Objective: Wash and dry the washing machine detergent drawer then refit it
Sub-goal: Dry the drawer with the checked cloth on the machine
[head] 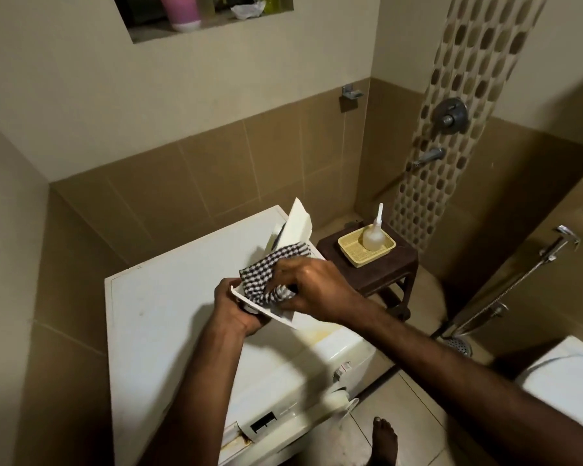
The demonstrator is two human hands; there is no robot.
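I hold the white detergent drawer (297, 220) tilted above the top of the white washing machine (169, 317), its far end pointing up and away. My left hand (231, 309) grips the drawer's near end from below. My right hand (312, 285) holds a black-and-white checked cloth (266, 274) bunched inside the drawer. The empty drawer slot (238, 440) shows at the machine's front panel, lower centre.
A dark brown stool (381, 270) stands right of the machine with a yellow basket (350, 255) and a clear squeeze bottle (372, 240) on it. Shower fittings (450, 116) and a hand sprayer hose (505, 290) are on the right wall. My bare foot (384, 438) is on the floor.
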